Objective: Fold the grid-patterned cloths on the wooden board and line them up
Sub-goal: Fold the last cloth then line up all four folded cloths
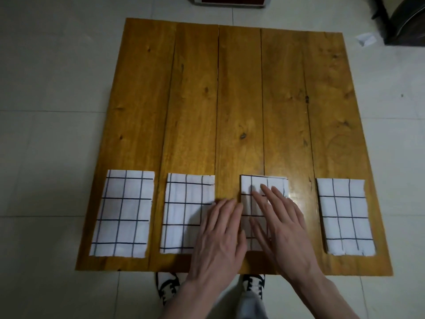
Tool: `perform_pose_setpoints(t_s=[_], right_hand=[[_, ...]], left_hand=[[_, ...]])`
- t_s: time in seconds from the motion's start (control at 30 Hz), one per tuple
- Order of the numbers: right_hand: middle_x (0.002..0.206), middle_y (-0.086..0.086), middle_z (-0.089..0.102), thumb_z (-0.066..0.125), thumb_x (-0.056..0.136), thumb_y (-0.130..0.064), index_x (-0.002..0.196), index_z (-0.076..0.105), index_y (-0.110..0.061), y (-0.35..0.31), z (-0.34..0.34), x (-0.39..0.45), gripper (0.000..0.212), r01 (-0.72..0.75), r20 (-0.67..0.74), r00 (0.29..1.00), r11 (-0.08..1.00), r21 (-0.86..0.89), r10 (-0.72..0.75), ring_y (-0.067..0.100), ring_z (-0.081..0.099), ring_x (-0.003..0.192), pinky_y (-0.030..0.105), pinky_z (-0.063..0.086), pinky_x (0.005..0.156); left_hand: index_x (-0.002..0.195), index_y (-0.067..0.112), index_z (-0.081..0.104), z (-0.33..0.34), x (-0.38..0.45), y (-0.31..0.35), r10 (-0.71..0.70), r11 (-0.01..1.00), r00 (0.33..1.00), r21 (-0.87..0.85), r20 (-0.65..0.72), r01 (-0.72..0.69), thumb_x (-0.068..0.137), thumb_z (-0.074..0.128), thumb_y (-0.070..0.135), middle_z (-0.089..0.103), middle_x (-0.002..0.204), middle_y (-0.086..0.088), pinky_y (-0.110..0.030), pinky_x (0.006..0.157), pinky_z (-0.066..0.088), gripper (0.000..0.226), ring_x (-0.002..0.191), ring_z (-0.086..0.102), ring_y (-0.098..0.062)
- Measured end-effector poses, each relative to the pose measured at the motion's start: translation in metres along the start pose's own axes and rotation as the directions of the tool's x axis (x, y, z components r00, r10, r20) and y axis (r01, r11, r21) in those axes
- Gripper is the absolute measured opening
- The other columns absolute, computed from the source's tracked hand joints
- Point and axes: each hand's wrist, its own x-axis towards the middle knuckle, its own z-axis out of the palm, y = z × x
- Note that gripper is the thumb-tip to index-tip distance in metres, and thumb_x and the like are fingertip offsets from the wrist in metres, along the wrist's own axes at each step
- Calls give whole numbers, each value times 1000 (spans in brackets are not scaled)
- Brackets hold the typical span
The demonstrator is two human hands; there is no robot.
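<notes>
- Four folded grid cloths are laid in a row along the near edge of the wooden board, which lies on a tiled floor.
- The first cloth is seen at the near left corner, flat and untouched.
- The second cloth is set just beside it, a strip of bare wood between them; its near right part is covered by the left hand.
- The left hand is laid flat, fingers straight and close together, with the fingertips over the gap between the second and third cloths.
- The third cloth is pressed under the right hand, fingers straight and slightly spread, nothing gripped.
- The fourth cloth is found near the right edge, well apart from both hands.
- Two black-and-white shoes are glimpsed just below the board's near edge.
- A scrap of white paper is spotted on the floor beyond the far right corner.
</notes>
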Motion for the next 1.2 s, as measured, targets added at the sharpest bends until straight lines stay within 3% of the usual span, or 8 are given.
perform_pose_setpoints(t_s=[0.1,0.23,0.43,0.7,0.9,1.2], right_hand=[[170,-1,28,48,106,-40,164,29,-22,21,1,-9,64,12,21,1000,1000,-12,-12,17,20,159,50,33,122],[173,-1,19,47,106,-40,165,26,-21,42,0,-20,66,44,34,998,999,-4,-44,19,13,161,48,28,123],[173,-1,21,44,108,-44,165,27,-21,61,6,-22,64,83,62,995,996,10,-84,17,15,161,47,30,125],[170,5,28,40,108,-47,162,34,-18,50,16,-20,62,127,58,990,992,-1,-126,20,19,159,34,10,129],[170,5,28,40,108,-47,161,35,-17,41,20,-12,61,153,68,986,988,-9,-152,20,19,160,43,25,127],[168,5,34,47,106,-45,159,40,-16,37,19,-20,61,135,52,990,990,-24,-134,21,25,158,44,30,124]], left_hand=[[154,15,44,14,9,22,-34,999,999,3,-5,34,103,45,33,47,158,-4,-44,116,45,54,147,43,-20],[154,14,45,31,11,38,-90,994,996,55,-4,90,104,37,36,48,158,-5,-46,112,48,56,146,46,-21],[155,11,46,43,7,46,-143,980,990,141,8,140,104,34,36,43,163,-9,-48,114,47,58,149,42,-24],[157,11,43,38,4,33,-135,971,991,198,-17,136,103,34,34,42,164,-9,-49,118,43,59,152,37,-24],[155,11,46,32,3,27,-145,961,989,231,-39,151,103,33,35,46,161,-10,-48,120,40,59,150,42,-24],[151,7,51,35,-5,30,-132,966,989,213,-72,145,101,36,32,50,157,-13,-49,119,42,57,146,47,-27]])
